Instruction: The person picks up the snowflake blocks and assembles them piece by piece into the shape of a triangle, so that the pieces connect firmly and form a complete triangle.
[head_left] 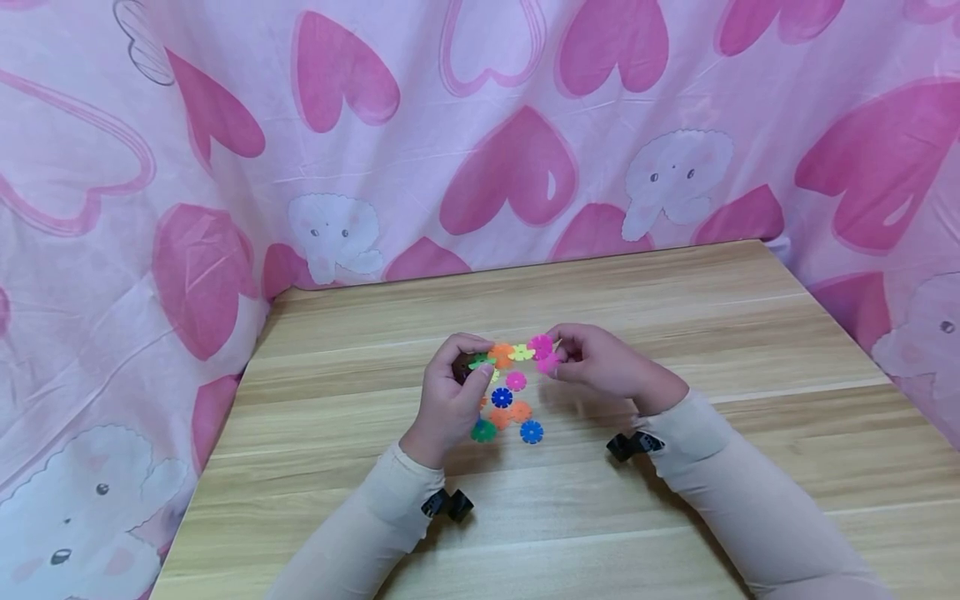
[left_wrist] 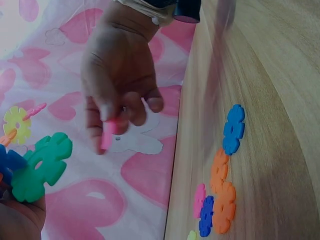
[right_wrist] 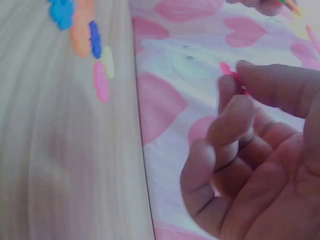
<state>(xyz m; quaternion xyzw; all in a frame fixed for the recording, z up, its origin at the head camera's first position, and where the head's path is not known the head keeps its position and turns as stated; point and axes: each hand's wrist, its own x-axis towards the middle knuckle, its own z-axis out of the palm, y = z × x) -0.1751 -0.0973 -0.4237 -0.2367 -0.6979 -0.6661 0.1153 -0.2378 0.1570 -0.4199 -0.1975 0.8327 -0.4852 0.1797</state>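
Note:
My left hand (head_left: pixel 450 404) grips a chain of joined, notched plastic flower discs. Green, orange (head_left: pixel 501 356), yellow (head_left: pixel 521 352) and pink pieces show along its upper part. In the left wrist view, a green disc (left_wrist: pixel 45 167) and a blue disc (left_wrist: pixel 11 162) stand out beside that hand. Thumb and fingertips of my right hand (head_left: pixel 600 362) pinch a loose pink disc (left_wrist: pixel 107 135), close to the chain's pink end. The right wrist view shows only its edge between the fingers. The left palm hides part of the chain.
Loose discs lie on the wooden table (head_left: pixel 750 350) below the hands: pink (head_left: pixel 516 381), dark blue (head_left: pixel 502 397), two orange (head_left: pixel 521 411) and a lighter blue one (head_left: pixel 532 431). A yellow disc (right_wrist: pixel 108 62) lies near them. A pink heart-patterned curtain (head_left: pixel 510 167) borders the table.

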